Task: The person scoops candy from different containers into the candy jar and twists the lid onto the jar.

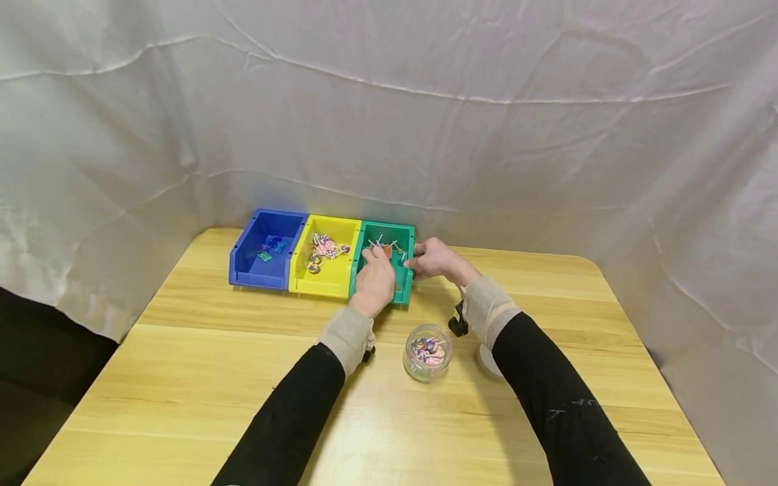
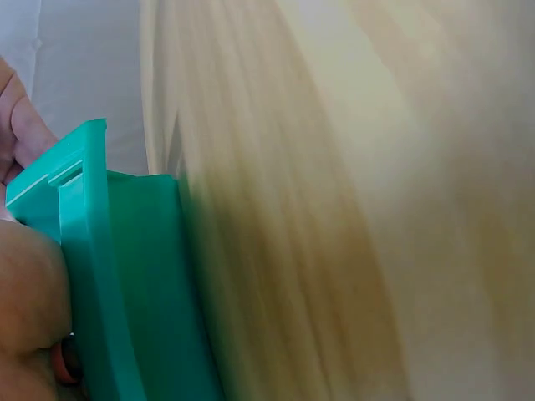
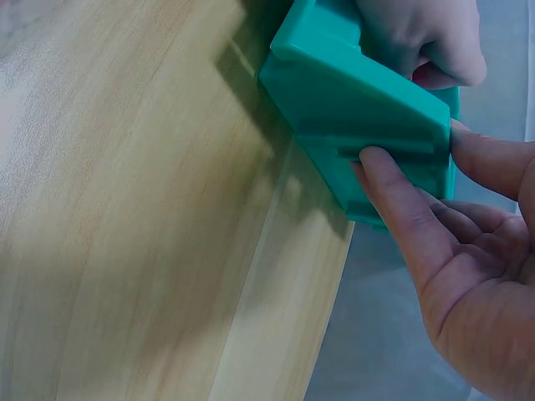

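Observation:
The green bin [image 1: 402,291] stands at the right end of a row of three, with white-stick sweets [image 1: 392,246] inside it. My right hand [image 1: 439,260] holds its right wall, thumb at the rim and fingers against the outside, as the right wrist view shows. My left hand [image 1: 375,278] reaches over the front into the same bin, fingers curled down among the sweets. A small red and dark thing [image 2: 67,361] shows beside the left hand in the left wrist view; I cannot tell whether the fingers hold it.
Left of the green bin are a yellow bin [image 1: 321,287] with swirl lollipops [image 1: 326,247] and a blue bin [image 1: 258,279] with small blue and green pieces [image 1: 271,247]. A clear jar [image 1: 410,366] of swirl lollipops stands nearer; a whitish disc [image 1: 487,362] lies partly under my right sleeve.

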`<action>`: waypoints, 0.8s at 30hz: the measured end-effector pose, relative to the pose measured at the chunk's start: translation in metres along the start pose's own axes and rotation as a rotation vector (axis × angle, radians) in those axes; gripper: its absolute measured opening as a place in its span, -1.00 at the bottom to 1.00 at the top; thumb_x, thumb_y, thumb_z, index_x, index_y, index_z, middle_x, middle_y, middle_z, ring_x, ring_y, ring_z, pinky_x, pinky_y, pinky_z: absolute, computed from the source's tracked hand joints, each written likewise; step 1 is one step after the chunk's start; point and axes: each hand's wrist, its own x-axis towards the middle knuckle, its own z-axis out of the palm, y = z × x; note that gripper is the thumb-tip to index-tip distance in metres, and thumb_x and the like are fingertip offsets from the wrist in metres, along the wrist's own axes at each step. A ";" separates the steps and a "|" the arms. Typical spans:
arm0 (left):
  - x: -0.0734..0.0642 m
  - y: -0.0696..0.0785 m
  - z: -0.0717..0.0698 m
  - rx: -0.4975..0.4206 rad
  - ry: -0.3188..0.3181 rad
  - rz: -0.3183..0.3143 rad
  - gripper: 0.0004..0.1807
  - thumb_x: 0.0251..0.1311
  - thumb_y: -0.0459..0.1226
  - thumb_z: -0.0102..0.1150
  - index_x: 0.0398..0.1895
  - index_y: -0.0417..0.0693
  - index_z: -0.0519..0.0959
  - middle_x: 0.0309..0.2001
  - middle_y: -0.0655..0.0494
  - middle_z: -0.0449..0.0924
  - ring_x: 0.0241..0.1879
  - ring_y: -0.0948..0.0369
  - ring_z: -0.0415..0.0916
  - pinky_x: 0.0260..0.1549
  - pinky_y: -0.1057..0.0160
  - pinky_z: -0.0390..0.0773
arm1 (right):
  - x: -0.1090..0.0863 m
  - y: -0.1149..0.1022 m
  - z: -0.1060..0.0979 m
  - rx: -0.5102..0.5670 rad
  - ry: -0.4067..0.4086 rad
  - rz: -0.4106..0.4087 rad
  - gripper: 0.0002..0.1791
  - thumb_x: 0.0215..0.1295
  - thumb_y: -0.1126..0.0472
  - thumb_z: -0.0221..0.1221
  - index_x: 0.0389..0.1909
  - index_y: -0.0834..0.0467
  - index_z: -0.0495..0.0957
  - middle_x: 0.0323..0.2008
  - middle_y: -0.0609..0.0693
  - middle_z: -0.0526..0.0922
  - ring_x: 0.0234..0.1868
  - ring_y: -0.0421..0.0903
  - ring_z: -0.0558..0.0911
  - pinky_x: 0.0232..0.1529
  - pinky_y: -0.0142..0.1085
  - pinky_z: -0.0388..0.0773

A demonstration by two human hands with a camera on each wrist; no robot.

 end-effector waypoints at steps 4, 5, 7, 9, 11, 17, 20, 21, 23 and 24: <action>-0.001 -0.001 0.001 -0.020 0.028 0.021 -0.86 0.61 -0.36 -0.27 0.02 -0.30 0.23 0.06 -0.36 0.29 -0.38 -0.12 0.63 -0.35 -0.01 0.71 | 0.000 0.000 -0.001 0.003 0.008 0.002 -0.49 0.52 0.33 0.17 0.36 0.50 0.39 0.11 0.42 0.65 0.06 0.18 0.74 0.14 0.01 0.63; -0.001 -0.001 0.001 -0.024 0.034 0.028 -0.86 0.61 -0.36 -0.28 0.02 -0.30 0.23 0.06 -0.36 0.29 -0.39 -0.12 0.63 -0.36 -0.01 0.71 | 0.000 0.000 -0.001 0.004 0.009 0.003 -0.49 0.52 0.33 0.17 0.36 0.51 0.39 0.11 0.42 0.65 0.06 0.18 0.73 0.14 0.01 0.63; -0.001 -0.002 0.002 -0.030 0.042 0.040 -0.86 0.62 -0.36 -0.28 0.02 -0.31 0.23 0.05 -0.36 0.29 -0.40 -0.12 0.62 -0.37 -0.01 0.70 | 0.000 0.000 -0.002 0.010 0.010 0.006 -0.48 0.52 0.33 0.17 0.37 0.51 0.38 0.11 0.43 0.65 0.07 0.20 0.73 0.14 0.02 0.63; -0.002 -0.003 0.003 -0.035 0.043 0.048 -0.86 0.61 -0.36 -0.27 0.03 -0.31 0.23 0.05 -0.36 0.29 -0.41 -0.11 0.62 -0.38 -0.01 0.70 | -0.001 -0.001 -0.002 0.016 0.011 0.008 -0.49 0.52 0.33 0.17 0.37 0.51 0.38 0.11 0.43 0.64 0.07 0.21 0.72 0.15 0.03 0.62; -0.002 -0.003 0.003 -0.041 0.043 0.055 -0.86 0.61 -0.36 -0.26 0.03 -0.31 0.23 0.05 -0.35 0.28 -0.41 -0.11 0.62 -0.39 -0.02 0.69 | -0.001 -0.001 -0.003 0.021 0.013 0.009 -0.49 0.51 0.34 0.17 0.37 0.50 0.39 0.12 0.43 0.64 0.08 0.21 0.72 0.16 0.03 0.61; -0.007 -0.004 0.001 -0.046 0.035 0.076 -0.82 0.53 -0.39 -0.08 0.04 -0.29 0.21 0.03 -0.29 0.25 -0.40 -0.07 0.61 -0.38 0.03 0.69 | -0.001 0.000 -0.001 0.039 0.000 0.025 -0.49 0.53 0.33 0.16 0.39 0.48 0.38 0.18 0.42 0.60 0.07 0.18 0.73 0.19 0.04 0.59; -0.009 -0.005 0.000 -0.055 0.035 0.083 -0.77 0.49 -0.41 -0.02 0.04 -0.29 0.19 0.01 -0.27 0.24 -0.39 -0.06 0.59 -0.37 0.05 0.69 | -0.001 0.000 0.000 0.045 -0.003 0.028 -0.50 0.52 0.34 0.16 0.38 0.48 0.39 0.17 0.44 0.60 0.06 0.19 0.74 0.18 0.05 0.59; -0.010 -0.005 0.000 -0.063 0.039 0.085 -0.77 0.49 -0.41 -0.02 0.05 -0.30 0.20 0.01 -0.27 0.24 -0.40 -0.06 0.60 -0.37 0.05 0.69 | -0.002 0.000 0.000 0.042 -0.002 0.027 -0.50 0.52 0.34 0.16 0.37 0.48 0.39 0.16 0.45 0.61 0.05 0.19 0.74 0.18 0.05 0.60; -0.010 -0.005 -0.001 -0.079 0.042 0.080 -0.78 0.50 -0.41 -0.05 0.06 -0.30 0.19 0.00 -0.27 0.24 -0.40 -0.06 0.59 -0.38 0.04 0.69 | -0.002 0.000 0.000 0.040 0.000 0.024 -0.50 0.52 0.33 0.17 0.36 0.49 0.40 0.16 0.46 0.60 0.04 0.19 0.74 0.16 0.04 0.61; -0.010 -0.005 -0.002 -0.082 0.040 0.077 -0.77 0.50 -0.41 -0.06 0.07 -0.30 0.18 0.01 -0.27 0.23 -0.40 -0.06 0.59 -0.38 0.04 0.68 | -0.003 -0.001 0.000 0.042 0.000 0.023 -0.51 0.52 0.33 0.17 0.36 0.49 0.41 0.15 0.46 0.61 0.04 0.19 0.74 0.15 0.03 0.62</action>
